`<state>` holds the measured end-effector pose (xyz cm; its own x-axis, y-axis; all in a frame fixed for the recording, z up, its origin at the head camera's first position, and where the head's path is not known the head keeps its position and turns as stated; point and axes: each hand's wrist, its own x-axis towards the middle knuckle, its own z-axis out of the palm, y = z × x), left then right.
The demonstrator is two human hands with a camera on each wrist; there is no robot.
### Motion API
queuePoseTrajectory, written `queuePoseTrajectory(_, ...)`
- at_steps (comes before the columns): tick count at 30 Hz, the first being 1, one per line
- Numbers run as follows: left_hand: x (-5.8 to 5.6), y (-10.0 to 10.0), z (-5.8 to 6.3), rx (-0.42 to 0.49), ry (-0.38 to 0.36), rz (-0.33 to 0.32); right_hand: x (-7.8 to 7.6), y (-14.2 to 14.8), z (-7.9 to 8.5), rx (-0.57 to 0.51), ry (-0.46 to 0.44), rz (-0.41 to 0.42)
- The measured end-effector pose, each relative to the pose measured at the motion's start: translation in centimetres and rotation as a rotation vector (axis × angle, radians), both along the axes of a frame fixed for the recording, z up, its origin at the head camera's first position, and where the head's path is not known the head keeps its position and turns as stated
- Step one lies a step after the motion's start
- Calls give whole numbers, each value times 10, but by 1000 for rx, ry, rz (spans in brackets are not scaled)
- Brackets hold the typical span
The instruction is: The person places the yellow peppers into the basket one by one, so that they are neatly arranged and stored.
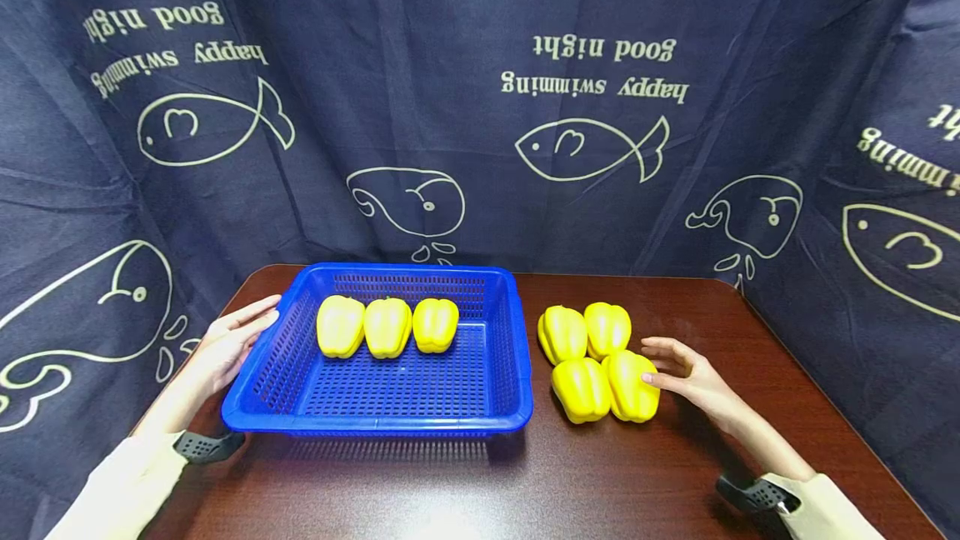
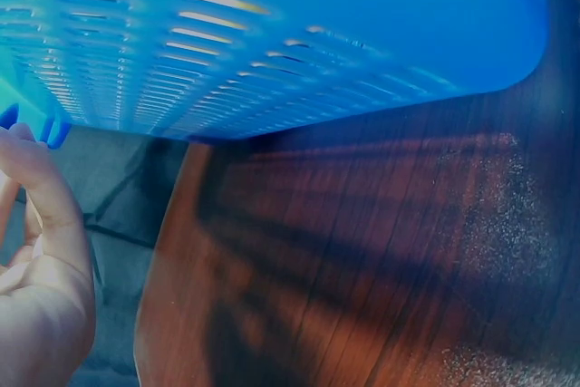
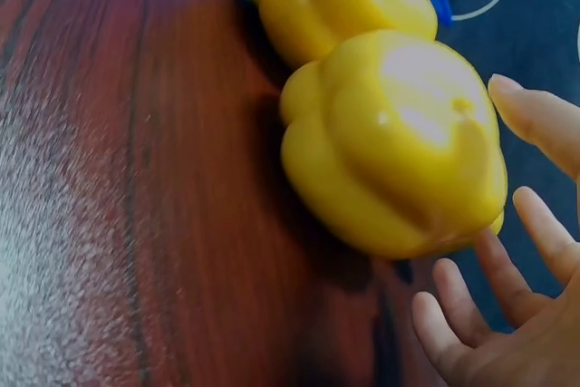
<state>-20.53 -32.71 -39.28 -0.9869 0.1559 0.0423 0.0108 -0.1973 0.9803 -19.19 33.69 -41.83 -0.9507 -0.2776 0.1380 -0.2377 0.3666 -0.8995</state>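
Note:
A blue plastic basket (image 1: pixel 378 423) with slotted walls stands left of centre. My left hand (image 1: pixel 234 344) grips its left rim, with bent fingers (image 2: pixel 56 201) at the edge in the left wrist view. Three yellow bell peppers (image 1: pixel 387 327) lie in a row inside, toward the back. Several more yellow peppers are bunched on the table to the right of the basket. Around the front-right pepper (image 1: pixel 633 390) my right hand (image 1: pixel 693 377) spreads its fingers, thumb overlapping its side. Seen from the right wrist, that pepper (image 3: pixel 399 147) sits just beside the parted thumb and fingers.
The brown wooden table (image 1: pixel 360 490) has a shiny surface. Right behind its far edge hangs a dark blue curtain (image 1: pixel 480 215) with fish and whale drawings. A black band (image 1: pixel 210 447) circles the left wrist and another (image 1: pixel 757 494) the right.

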Motion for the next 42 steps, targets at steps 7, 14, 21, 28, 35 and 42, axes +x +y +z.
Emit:
queuePoseTrajectory(7,1,1,1,-11,-22,21,-1,2,-10,-7,-15,25)
queuePoseTrajectory(14,1,1,2,-9,-25,20,-2,3,-19,-36,-17,86)
queuePoseTrajectory(21,0,1,1,6,-11,12,-2,3,-21,-64,13,130)
queuePoseTrajectory(28,0,0,1,1,-17,9,-1,2,-21,-76,15,151)
queuePoseTrajectory(35,0,0,1,-16,-27,20,1,0,-20,-72,-1,133)
queuePoseTrajectory(42,1,0,2,-23,-31,23,2,-1,-17,-59,9,132)
